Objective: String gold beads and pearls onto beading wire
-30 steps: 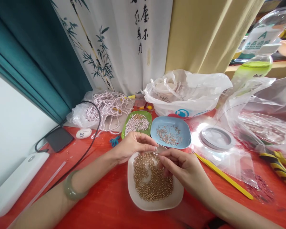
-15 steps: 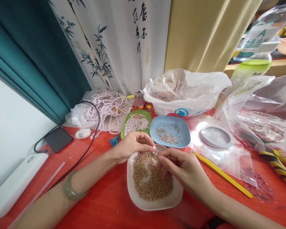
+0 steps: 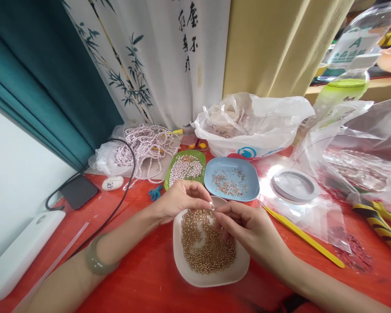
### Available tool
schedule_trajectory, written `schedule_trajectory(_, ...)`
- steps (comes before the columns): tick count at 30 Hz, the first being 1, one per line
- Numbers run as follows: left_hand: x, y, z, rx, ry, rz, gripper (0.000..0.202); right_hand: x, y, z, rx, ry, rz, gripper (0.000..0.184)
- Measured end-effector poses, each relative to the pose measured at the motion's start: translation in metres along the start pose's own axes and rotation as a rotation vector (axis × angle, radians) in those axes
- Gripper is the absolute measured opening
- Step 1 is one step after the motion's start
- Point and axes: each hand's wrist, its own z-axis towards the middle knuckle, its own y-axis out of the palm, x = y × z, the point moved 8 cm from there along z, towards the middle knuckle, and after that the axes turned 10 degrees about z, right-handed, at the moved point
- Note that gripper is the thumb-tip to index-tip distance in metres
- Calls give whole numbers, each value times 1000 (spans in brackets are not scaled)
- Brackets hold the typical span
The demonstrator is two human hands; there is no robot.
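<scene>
Above a white dish [image 3: 211, 280] of small gold beads [image 3: 208, 254], my two hands meet fingertip to fingertip. My left hand [image 3: 185, 200] pinches a small pearl-like white bead [image 3: 211, 205] between thumb and forefinger. The fingers of my right hand [image 3: 239, 221] are pinched together right beside that bead; what lies between them is too small to make out. Just beyond the hands stand a green dish [image 3: 168, 180] of pale pink pearl beads [image 3: 186, 168] and a blue dish [image 3: 252, 174] with thin metal pins [image 3: 228, 183].
Strings of pink beads [image 3: 143, 143] heap at the back left, near a phone [image 3: 79, 191] and a black cable [image 3: 134, 161]. A plastic bag [image 3: 257, 126] stands at the back. Rightward lie yellow tweezers [image 3: 303, 234], a wire spool [image 3: 295, 184] and pliers [image 3: 379, 224].
The whole view has shifted very slightly. Both hands keep their pinch over the white dish, and the fingertips have barely moved.
</scene>
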Motion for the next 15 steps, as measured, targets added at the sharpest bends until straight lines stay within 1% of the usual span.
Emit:
schedule_trajectory(6, 2, 3, 0, -51, 71, 106, 13, 1, 1, 1, -16, -14, -16, 17)
schedule_trajectory(10, 2, 5, 0, -68, 96, 180, 13, 1, 1, 1, -20, -11, -24, 17)
schedule_trajectory(15, 9, 7, -3, -49, 113, 151, 7, -1, 1, 0, -35, -7, 11, 17)
